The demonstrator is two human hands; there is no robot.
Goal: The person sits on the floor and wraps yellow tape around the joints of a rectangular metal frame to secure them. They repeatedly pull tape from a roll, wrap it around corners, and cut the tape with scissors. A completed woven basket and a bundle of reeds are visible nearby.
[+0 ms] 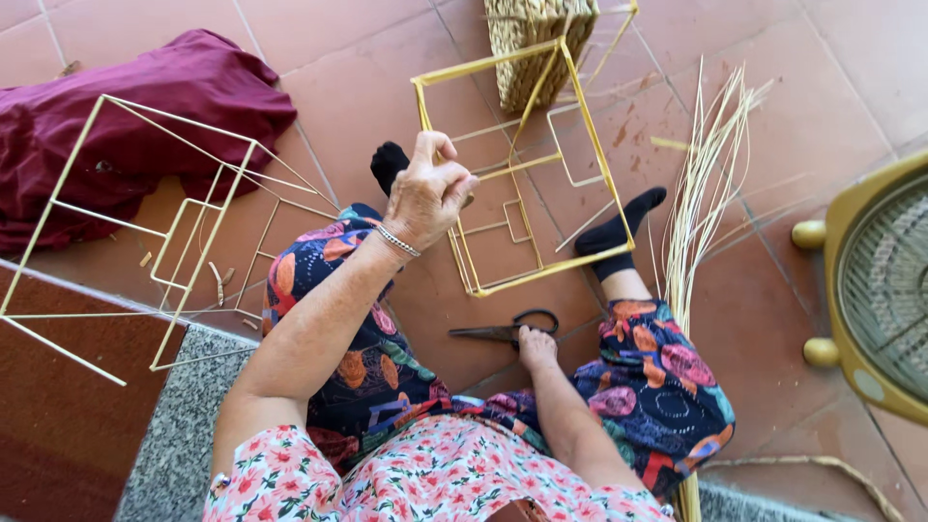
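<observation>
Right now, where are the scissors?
In the head view, the scissors lie on the floor tiles between the legs, at the right hand, below the yellow wire frame.

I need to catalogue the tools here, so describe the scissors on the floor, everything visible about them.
The scissors lie flat on the terracotta floor tiles between the person's knees. They look like dark metal with black looped handles. The blades appear closed and point to picture left; the handles sit to picture right. The right hand reaches down to the handles, fingers touching or about to touch them. The yellow frame stands just beyond.
</observation>
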